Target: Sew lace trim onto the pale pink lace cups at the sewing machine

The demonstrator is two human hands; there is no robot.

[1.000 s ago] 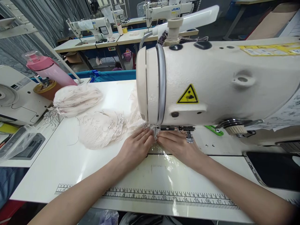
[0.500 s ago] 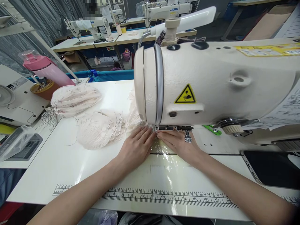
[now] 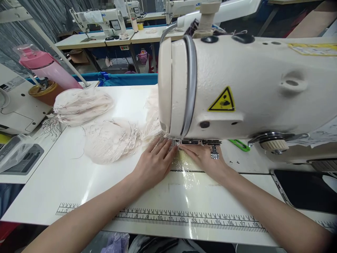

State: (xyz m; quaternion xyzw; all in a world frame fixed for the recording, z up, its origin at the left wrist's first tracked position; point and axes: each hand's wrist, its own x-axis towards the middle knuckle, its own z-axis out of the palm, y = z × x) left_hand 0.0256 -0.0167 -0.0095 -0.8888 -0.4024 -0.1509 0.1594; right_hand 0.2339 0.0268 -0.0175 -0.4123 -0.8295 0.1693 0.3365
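Observation:
My left hand (image 3: 156, 160) lies flat, fingers stretched forward, on the edge of a pale pink sheer fabric (image 3: 153, 119) just left of the presser foot. Across from it my right hand (image 3: 207, 158) rests flat, its fingers pointing left at the needle area and partly hidden under the machine's metal attachment (image 3: 214, 152). Both sets of fingertips nearly meet at the presser foot (image 3: 177, 142) of the white sewing machine (image 3: 221, 73). The cloth beneath the fingers is mostly covered, and the needle point cannot be made out.
Loose pale fabric pieces (image 3: 110, 140) and a gathered bundle (image 3: 83, 105) lie on the left of the table (image 3: 147, 214). Behind them stands a pink bottle (image 3: 47, 68). On the right are green thread snips (image 3: 239, 144) and a dark phone (image 3: 302, 189).
The head view has shifted slightly, so the machine looks larger and closer. Both hands stay at the presser foot with nearly the same flat pose.

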